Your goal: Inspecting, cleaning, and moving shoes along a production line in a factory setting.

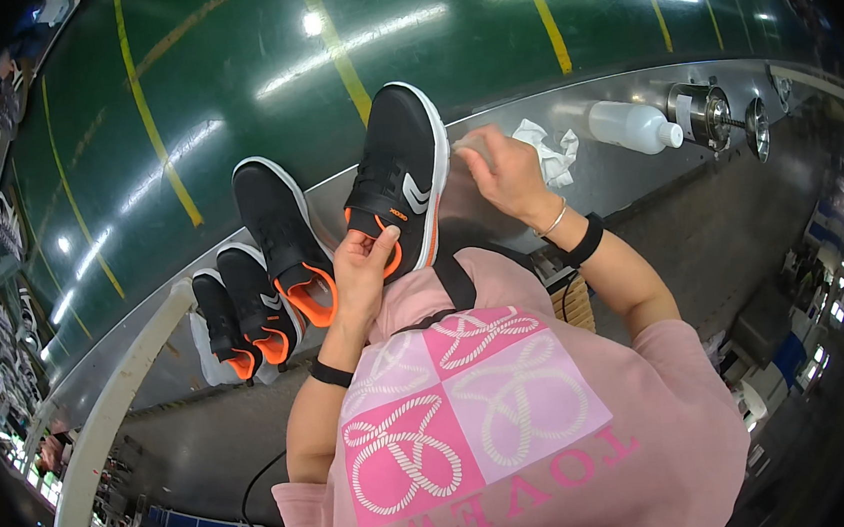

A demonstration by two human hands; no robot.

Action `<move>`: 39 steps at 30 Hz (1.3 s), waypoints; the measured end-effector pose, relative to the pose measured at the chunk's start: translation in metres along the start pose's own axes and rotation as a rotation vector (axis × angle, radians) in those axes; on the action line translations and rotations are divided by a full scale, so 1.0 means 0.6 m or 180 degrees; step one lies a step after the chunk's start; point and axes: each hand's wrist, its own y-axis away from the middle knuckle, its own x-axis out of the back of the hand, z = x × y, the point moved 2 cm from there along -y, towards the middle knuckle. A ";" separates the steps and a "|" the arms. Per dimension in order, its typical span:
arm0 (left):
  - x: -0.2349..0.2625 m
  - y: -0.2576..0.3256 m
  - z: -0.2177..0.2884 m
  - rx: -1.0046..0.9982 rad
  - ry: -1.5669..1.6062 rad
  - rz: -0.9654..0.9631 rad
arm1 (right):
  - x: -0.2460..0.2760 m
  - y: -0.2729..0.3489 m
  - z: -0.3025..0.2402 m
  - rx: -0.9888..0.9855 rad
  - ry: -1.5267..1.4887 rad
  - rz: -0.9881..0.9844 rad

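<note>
A black sneaker (397, 150) with an orange lining, white sole and grey side mark points its toe away from me, over the metal ledge. My left hand (361, 274) is closed on its collar, thumb on the tongue and fingers inside the opening. To the right of the sole, my right hand (513, 175) has thumb and forefinger pinched together, apart from the shoe by a small gap. What lies between those fingertips, if anything, is too small to make out. Crumpled white tissue (551, 157) lies just beyond the right hand.
Left of the held shoe sit a larger black sneaker (272, 211) and two others (251, 283). A white bottle (626, 125) lies on the ledge at right, beside a metal canister (698, 117). Ahead runs a green surface (225, 80) with yellow stripes. A pale rail (118, 400) curves at left.
</note>
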 end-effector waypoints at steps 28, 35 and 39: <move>0.006 0.033 0.006 -0.0191 -0.0709 0.0574 | -0.038 0.085 0.000 -0.0414 -0.0335 -0.0756; 0.034 0.104 0.019 -0.0389 -0.1174 0.0207 | -0.036 0.083 -0.003 -0.0350 -0.0317 -0.0529; 0.067 0.134 0.049 -0.1053 -0.1625 0.0996 | -0.040 0.082 -0.003 -0.0270 -0.0369 -0.0500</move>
